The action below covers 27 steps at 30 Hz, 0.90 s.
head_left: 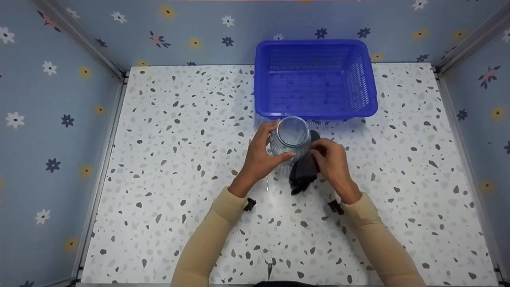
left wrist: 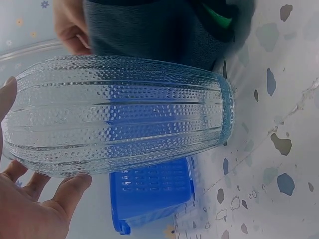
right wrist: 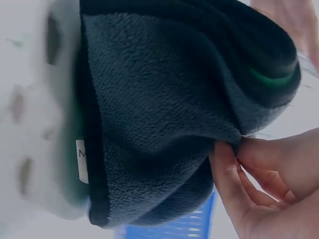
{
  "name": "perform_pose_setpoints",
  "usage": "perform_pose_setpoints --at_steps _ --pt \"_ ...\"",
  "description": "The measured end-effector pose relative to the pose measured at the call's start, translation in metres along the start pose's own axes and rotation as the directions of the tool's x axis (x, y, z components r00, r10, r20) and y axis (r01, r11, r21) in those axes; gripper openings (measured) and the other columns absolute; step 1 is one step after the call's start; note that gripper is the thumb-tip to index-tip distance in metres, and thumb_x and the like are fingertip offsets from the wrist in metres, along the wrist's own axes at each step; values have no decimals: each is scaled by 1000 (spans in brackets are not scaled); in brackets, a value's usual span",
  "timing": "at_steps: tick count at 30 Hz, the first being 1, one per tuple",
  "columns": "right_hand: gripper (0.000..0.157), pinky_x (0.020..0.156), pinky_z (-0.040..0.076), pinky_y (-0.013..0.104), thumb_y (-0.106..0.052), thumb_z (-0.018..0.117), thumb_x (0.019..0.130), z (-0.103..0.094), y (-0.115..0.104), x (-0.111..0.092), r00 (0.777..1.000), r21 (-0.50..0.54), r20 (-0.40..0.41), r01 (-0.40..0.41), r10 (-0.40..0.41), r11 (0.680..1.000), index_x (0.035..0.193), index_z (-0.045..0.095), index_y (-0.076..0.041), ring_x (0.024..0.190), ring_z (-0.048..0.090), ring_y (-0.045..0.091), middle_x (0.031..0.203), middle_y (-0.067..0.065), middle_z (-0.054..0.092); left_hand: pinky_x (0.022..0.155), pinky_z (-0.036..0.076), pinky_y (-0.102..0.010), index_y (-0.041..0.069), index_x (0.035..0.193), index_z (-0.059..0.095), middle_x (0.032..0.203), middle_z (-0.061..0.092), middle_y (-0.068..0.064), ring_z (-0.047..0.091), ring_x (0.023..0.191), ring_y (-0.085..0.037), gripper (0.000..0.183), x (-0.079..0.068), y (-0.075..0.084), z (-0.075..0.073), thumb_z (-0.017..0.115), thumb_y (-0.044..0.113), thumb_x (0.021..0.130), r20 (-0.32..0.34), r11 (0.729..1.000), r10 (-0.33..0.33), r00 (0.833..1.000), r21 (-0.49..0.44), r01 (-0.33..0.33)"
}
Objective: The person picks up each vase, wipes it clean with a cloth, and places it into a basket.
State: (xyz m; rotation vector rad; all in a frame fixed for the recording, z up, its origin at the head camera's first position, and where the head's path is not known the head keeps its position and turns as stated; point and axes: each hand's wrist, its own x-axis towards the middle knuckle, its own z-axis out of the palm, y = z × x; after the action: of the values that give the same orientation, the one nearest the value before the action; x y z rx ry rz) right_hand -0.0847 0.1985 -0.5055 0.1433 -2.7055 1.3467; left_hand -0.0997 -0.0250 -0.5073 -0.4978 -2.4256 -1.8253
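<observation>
A clear ribbed glass jar with a dimpled surface stands just in front of the basket. My left hand grips it near its mouth, thumb on the near side and fingers round the far side. In the left wrist view the jar shows its full height, its base at the speckled tabletop. On the jar's right, my right hand pinches a dark grey cloth between thumb and fingers. The cloth hangs folded in the right wrist view, with black edging and a small white label.
A blue plastic basket with slotted walls stands behind the jar, against the back wall. Flower-patterned panels enclose the speckled white table on the left, back and right. Small black pieces show beside both cuffs.
</observation>
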Motion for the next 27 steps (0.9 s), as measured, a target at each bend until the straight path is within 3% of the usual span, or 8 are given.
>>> perform_pose_setpoints --at_steps 5,12,16,21,27 --pt "10 81 60 42 13 70 94 -10 -14 -1 997 41 -70 37 -34 998 99 76 5 90 74 35 97 20 75 114 46 -33 6 149 51 159 49 -9 49 145 -25 85 0 0 0 96 24 80 0 1000 4 1000 -6 -4" --pt "8 75 53 18 9 73 94 -21 -35 3 987 42 -130 98 -91 994 100 77 6 83 73 30 95 19 74 113 47 -33 6 149 51 158 50 -9 50 143 -23 84 0 -1 0 96 27 80 -3 1000 15 1000 9 -15" --pt "8 73 52 16 8 73 95 -22 -37 4 988 49 -115 109 -102 993 102 76 5 81 73 27 95 18 73 113 48 -36 7 149 51 159 49 -9 49 144 -22 83 -1 -1 0 94 29 82 -3 999 16 1000 32 -16" --pt "12 79 55 14 11 71 95 -23 -33 3 994 143 -69 94 -85 985 106 73 8 90 72 28 100 19 70 113 47 -37 5 149 49 160 48 -10 48 144 -23 83 -1 0 -1 94 29 83 7 999 17 1000 47 -17" --pt "23 74 55 16 17 70 92 -28 -27 1 994 220 -6 108 -110 970 113 70 8 96 69 29 106 19 67 115 45 -42 9 153 45 164 42 -7 43 148 -23 86 1 0 -9 92 28 84 88 1000 -9 996 -3 9"
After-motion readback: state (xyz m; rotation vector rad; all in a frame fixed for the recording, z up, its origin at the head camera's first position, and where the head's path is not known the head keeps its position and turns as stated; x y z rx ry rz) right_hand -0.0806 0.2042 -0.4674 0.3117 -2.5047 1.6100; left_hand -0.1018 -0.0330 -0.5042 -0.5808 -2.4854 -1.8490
